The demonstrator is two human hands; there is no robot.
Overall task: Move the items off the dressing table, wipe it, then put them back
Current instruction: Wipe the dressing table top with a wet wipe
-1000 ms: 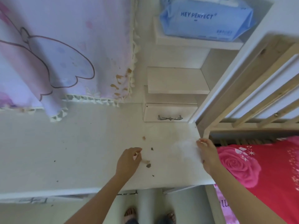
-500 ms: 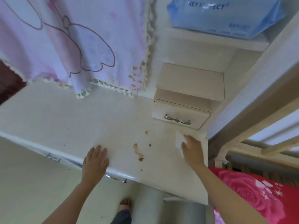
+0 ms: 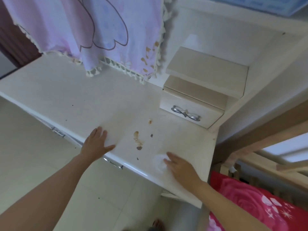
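**Entry: dressing table top, wiping stage. Stain lies left of and beyond the wipe**

- Item 1: cream-white laminate dressing table top (image 3: 66,97). It carries no toiletries, so clearing looks done; wiping is judged the step in hand, putting back is not yet begun.
- Item 2: crumpled white wet wipe (image 3: 158,161), on the top close to the front edge, toward the right end.
- Item 3: right hand (image 3: 180,167), fingers laid fairly straight over the wipe's right side and pressing it down rather than pinching it. Blur hides the finer detail.
- Item 4: left hand (image 3: 95,145), palm down, fingers spread, flat on the front edge, holding nothing.
- Item 5: brown smeared stain (image 3: 137,139) with dark crumbs beside it. It lies between the two hands, to the left of the wipe and farther from the front edge. Its long axis runs roughly front to back.
- Judgement: the coming stroke calls for the wipe-bearing right hand to travel leftward and away from the person, across the smear's length.
- Item 6: small cream drawer with a silver bow-shaped handle (image 3: 191,112), at the rear right, well apart from the stain.
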